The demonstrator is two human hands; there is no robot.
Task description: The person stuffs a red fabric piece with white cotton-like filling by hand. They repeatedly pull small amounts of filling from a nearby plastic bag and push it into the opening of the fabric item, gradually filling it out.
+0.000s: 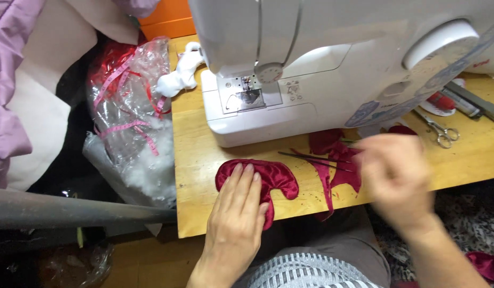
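Note:
My left hand (235,213) lies flat, fingers together, on a stuffed dark red velvet piece (273,176) at the front edge of a wooden table (196,160). My right hand (397,178) is blurred with motion over more dark red fabric scraps (332,152) to the right; what it holds cannot be made out. A thin dark stick or needle (311,158) lies across those scraps. A white sewing machine (321,58) stands behind both hands.
A clear plastic bag (130,112) with white stuffing and red and pink ribbons hangs off the table's left side. A white stuffed shape (180,74) lies by the machine. Small scissors (441,130) and tools lie at the right. Pink cloth (7,80) is far left.

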